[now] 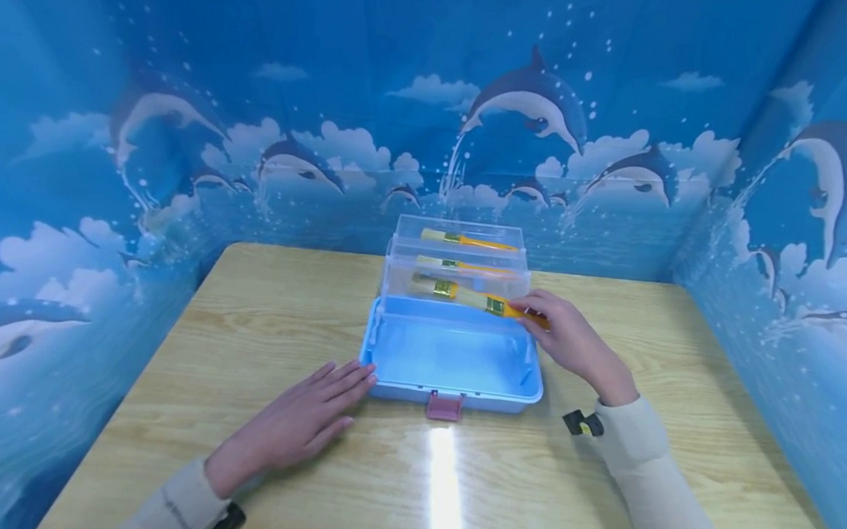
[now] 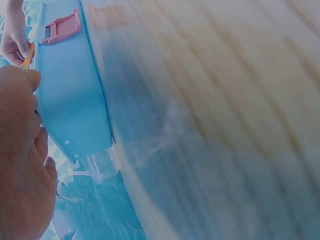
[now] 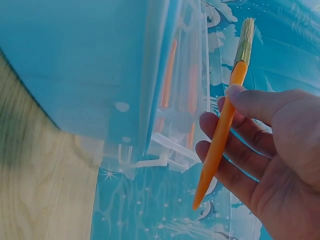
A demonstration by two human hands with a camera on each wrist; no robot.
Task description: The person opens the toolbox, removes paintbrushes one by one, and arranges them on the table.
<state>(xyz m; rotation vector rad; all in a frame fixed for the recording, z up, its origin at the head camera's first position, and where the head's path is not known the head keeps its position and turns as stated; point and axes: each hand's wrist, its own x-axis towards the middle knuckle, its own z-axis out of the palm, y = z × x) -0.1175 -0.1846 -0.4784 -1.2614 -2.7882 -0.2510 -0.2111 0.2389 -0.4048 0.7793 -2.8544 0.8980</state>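
With my right hand I am pinching a brush above the blue box; my left hand is touching its corner, fingers extended. Three other brushes are occupying trays; one is apparently awaiting placement.

"What stands around the desk?"

"A blue printed backdrop, running across the back and along both sides."

"And the print?"

"Leaping dolphins, dark on top and pale underneath, among white clouds and scattered droplets. A large one arcs just right of the middle at the back, higher than the small ones near it."

"What about the desk itself?"

"Light yellowish wood with visible grain. A narrow streak of white glare lies on its near part, close to the middle."
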